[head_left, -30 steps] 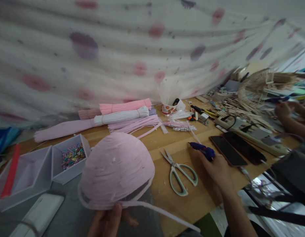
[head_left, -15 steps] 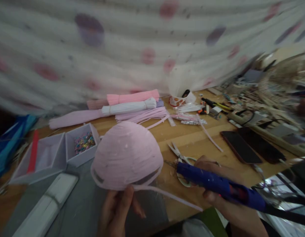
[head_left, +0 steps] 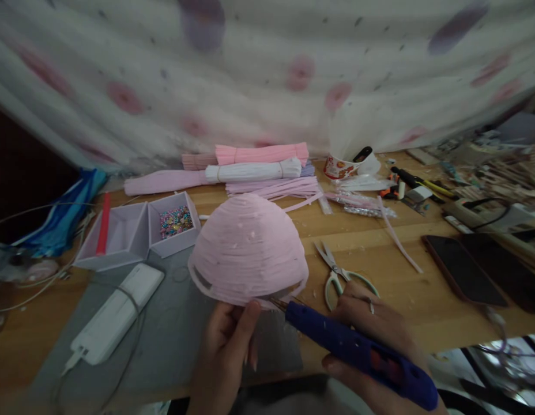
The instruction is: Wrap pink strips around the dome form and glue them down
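A pale pink dome (head_left: 250,248) of wound fuzzy strips sits in front of me, with a loose loop along its lower rim. My left hand (head_left: 233,340) pinches that rim from below between thumb and fingers. Wrapped around a blue pen-shaped tool (head_left: 336,337) is my right hand (head_left: 375,334). The tool's thin metal tip meets the dome's lower rim, just right of my left thumb; whether it touches, I cannot tell. Open scissors (head_left: 334,268) with pale handles lie on the table just beyond my right hand.
Left are white trays (head_left: 133,259), one with beads, and a white power bank (head_left: 118,314) with a cable. Bundled pink and white strips (head_left: 254,170) lie behind. A paper cup (head_left: 341,167), pliers (head_left: 423,181) and two phones (head_left: 462,268) are to the right.
The blue tool has moved left, from near the scissors to the dome's rim. The loose strip end that stretched right from the rim no longer shows. The camera view has shifted.
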Motion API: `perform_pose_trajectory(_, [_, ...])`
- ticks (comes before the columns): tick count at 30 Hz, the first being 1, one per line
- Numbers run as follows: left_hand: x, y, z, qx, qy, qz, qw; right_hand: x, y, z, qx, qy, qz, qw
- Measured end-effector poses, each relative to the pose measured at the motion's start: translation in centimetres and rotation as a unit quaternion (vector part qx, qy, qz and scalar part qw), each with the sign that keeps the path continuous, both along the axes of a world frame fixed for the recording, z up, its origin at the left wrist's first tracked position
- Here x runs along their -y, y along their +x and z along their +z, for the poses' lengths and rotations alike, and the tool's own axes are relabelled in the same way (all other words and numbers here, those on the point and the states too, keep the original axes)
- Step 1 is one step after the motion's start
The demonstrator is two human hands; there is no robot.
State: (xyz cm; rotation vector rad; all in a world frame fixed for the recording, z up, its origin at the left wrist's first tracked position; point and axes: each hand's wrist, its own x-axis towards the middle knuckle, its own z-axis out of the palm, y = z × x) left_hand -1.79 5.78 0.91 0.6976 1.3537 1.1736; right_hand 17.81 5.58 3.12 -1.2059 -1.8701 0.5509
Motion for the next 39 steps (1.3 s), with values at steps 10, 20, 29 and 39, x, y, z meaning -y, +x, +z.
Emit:
perform_pose_trajectory(10, [0.02,0.15,-0.01,0.002,0.008,0.000,1.000,-0.02,0.12,-0.11,0.031,0.025,0.005,0.999])
perform_pose_trajectory(20, [0.02,0.01,-0.02,-0.007,0.006,0.000,1.000,0.10,-0.24,0.20,0.041,0.035,0.020,0.998])
perform_pose_trajectory(29, [0.03,0.03,0.05,-0.009,0.007,0.002,1.000,0.06,0.20,-0.10,0.040,0.018,0.038,0.998])
perform_pose_trajectory(39, [-0.02,0.01,0.06,-0.008,0.001,0.002,1.000,-0.18,-0.36,0.13,0.020,0.028,0.014,0.999])
